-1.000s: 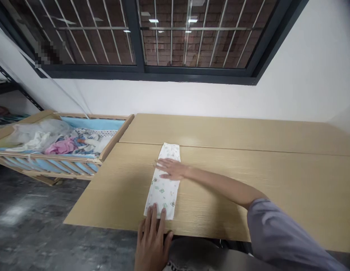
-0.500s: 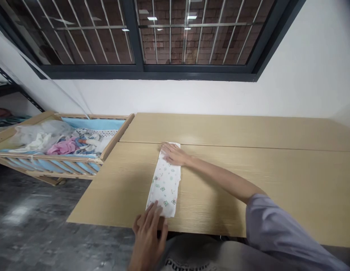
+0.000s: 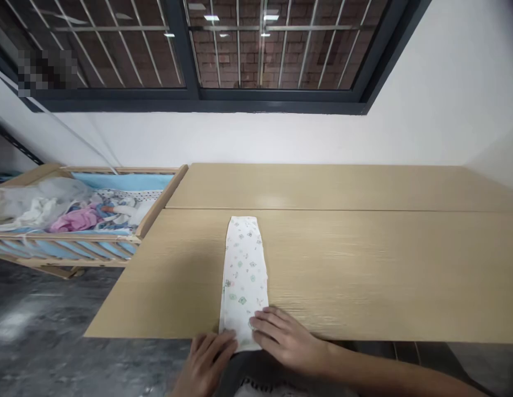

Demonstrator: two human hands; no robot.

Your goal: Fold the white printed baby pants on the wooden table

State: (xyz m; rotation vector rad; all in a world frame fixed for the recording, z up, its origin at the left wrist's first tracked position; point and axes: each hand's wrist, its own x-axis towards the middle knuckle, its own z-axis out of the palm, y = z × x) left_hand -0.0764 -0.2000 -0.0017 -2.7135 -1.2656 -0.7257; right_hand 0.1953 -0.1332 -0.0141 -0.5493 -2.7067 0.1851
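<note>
From where I stand, the cloth [image 3: 243, 275] is soft, thin and white, printed with small green and grey motifs and folded into a long strip, a little narrower at the far end. It lies lengthwise on the counter [image 3: 363, 264], whose pale wood-look top has a faint grain and a sheen. The floor [image 3: 61, 314] is mottled grey.

I count one folded strip and two hands on it. The left hand [image 3: 209, 358] has its fingers bent close together over the near left corner; its thumb is hidden, so I cannot tell whether it pinches. The right hand [image 3: 287, 339] lays its fingers side by side across the near right edge, its grip likewise unclear to me. One slatted wooden crib [image 3: 163, 201] stands to the left, lined in blue, with a pink cloth [image 3: 76, 219] in the heap inside.

The strip's near end reaches slightly past the counter's front edge; its far end stops just short of the one long seam. Bare board runs wide to the right.
</note>
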